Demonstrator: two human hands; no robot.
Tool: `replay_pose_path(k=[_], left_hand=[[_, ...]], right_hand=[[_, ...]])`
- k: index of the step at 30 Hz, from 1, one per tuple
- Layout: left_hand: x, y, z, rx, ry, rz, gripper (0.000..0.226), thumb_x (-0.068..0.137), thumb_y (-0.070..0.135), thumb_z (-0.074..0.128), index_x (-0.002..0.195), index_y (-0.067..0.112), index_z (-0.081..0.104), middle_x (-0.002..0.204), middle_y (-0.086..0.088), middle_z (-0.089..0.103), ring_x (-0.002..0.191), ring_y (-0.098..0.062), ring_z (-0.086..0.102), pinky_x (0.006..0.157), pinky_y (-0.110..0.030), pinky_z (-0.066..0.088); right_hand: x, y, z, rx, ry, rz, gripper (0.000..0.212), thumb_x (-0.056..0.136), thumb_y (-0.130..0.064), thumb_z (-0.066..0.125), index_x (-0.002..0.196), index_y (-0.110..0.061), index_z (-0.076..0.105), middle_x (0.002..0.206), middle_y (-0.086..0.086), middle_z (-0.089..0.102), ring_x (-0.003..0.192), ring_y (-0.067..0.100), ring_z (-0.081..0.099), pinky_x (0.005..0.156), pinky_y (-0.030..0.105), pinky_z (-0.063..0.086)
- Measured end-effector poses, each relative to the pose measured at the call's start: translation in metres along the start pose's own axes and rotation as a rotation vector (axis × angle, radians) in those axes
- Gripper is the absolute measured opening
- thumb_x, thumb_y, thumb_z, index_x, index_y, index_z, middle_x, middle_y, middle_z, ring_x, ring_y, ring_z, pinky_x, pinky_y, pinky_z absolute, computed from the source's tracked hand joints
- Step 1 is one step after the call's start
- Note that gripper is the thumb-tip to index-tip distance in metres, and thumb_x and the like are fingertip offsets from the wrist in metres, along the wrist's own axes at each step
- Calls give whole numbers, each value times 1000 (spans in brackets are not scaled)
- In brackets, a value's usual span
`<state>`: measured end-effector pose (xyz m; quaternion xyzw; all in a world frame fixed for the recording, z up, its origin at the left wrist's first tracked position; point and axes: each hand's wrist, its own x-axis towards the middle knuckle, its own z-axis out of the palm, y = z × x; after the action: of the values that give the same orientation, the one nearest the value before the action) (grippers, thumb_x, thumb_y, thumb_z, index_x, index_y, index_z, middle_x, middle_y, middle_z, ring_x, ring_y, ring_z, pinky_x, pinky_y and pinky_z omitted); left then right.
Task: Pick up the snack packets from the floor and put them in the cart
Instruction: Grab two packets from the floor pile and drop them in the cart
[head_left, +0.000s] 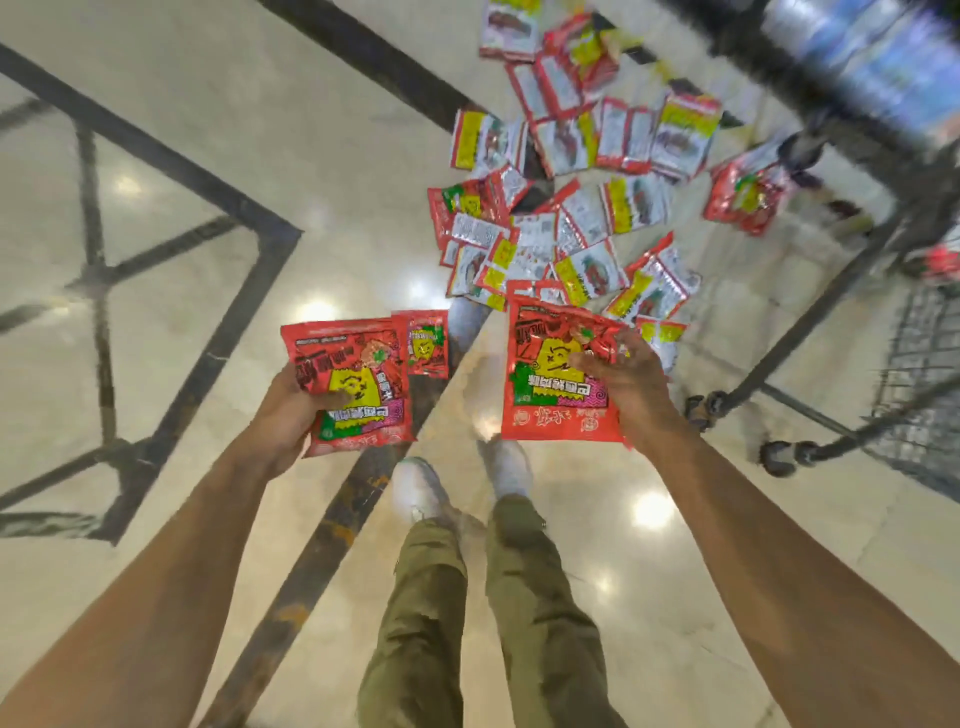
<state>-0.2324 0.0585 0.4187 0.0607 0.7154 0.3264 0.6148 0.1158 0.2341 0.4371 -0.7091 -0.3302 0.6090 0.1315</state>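
My left hand (291, 410) grips a red snack packet (358, 389) with a yellow cartoon face, and a second red packet (428, 343) peeks out behind it. In my right hand (623, 379) is another red packet (550, 379), pinched at its right edge. Both hands are held above the floor in front of me. Several more red, yellow and silver packets lie in a heap on the floor (561, 228) ahead. The metal cart (831, 312) stands to the right, blurred, with one red packet (748, 192) lying close beside its frame.
The floor (208, 156) is glossy cream marble with dark inlaid lines. My legs in olive trousers and white shoes (421, 493) are below the hands. The cart's wheels (779, 457) are near my right forearm. Blurred blue goods sit at the top right.
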Motion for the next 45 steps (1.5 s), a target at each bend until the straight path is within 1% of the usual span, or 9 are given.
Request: replay_pose_path(k=[2, 4, 9, 14, 20, 28, 33, 39, 45], left_hand=[[-58, 59, 8, 13, -14, 73, 57, 79, -19, 69, 121, 20, 64, 117, -8, 77, 110, -36, 73, 91, -51, 58], [-113, 110, 19, 19, -22, 143, 59, 79, -19, 70, 119, 23, 64, 116, -6, 77, 110, -34, 73, 92, -52, 58], [-239, 207, 63, 23, -78, 300, 52, 84, -16, 69, 125, 15, 61, 113, -7, 78, 109, -38, 73, 89, -50, 60], [-339, 266, 134, 27, -143, 440, 46, 85, -7, 74, 123, 18, 64, 117, -14, 77, 102, -39, 75, 87, -59, 61], [-436, 281, 262, 67, -249, 558, 49, 88, -6, 72, 133, 9, 59, 118, -16, 76, 101, -38, 75, 75, -49, 65], [-530, 230, 468, 59, -365, 608, 38, 91, -5, 69, 121, 17, 62, 107, -9, 80, 88, -30, 79, 64, -47, 65], [-548, 232, 570, 121, -412, 598, 39, 90, -5, 71, 120, 19, 65, 117, -17, 76, 103, -42, 74, 83, -68, 59], [-531, 258, 668, 206, -450, 614, 40, 93, -2, 70, 128, 16, 63, 116, -13, 77, 104, -37, 75, 90, -59, 60], [-473, 300, 761, 223, -447, 554, 40, 94, -4, 67, 129, 15, 62, 116, -12, 77, 107, -39, 74, 92, -61, 58]], right_hand=[[-62, -54, -31, 116, -12, -43, 63, 62, -8, 93, 118, -9, 64, 102, 15, 79, 83, 30, 77, 78, 56, 63], [-119, -99, -60, 190, -38, -114, 47, 70, -2, 87, 111, -13, 68, 98, 12, 80, 78, 27, 77, 74, 49, 64], [-242, -171, -143, 258, -5, -245, 36, 84, 8, 76, 108, -16, 65, 102, 20, 76, 84, 33, 74, 89, 61, 59], [-332, -195, -230, 335, 32, -335, 47, 79, 4, 82, 119, -13, 64, 111, 23, 76, 98, 42, 72, 93, 68, 55], [-408, -180, -358, 389, 92, -466, 40, 81, 1, 81, 113, -15, 63, 104, 16, 79, 89, 35, 76, 85, 58, 62], [-456, -127, -560, 437, 156, -584, 39, 82, -2, 82, 110, -23, 63, 102, 10, 80, 91, 34, 78, 86, 51, 62], [-463, -111, -664, 472, 245, -597, 42, 82, -7, 84, 117, -19, 65, 107, 11, 79, 94, 38, 77, 87, 57, 62], [-430, -117, -744, 518, 299, -601, 41, 84, -6, 81, 119, -16, 62, 103, 11, 80, 85, 33, 79, 71, 43, 65], [-358, -153, -801, 535, 333, -563, 45, 84, -7, 82, 124, -14, 62, 106, 12, 80, 91, 36, 78, 82, 50, 64]])
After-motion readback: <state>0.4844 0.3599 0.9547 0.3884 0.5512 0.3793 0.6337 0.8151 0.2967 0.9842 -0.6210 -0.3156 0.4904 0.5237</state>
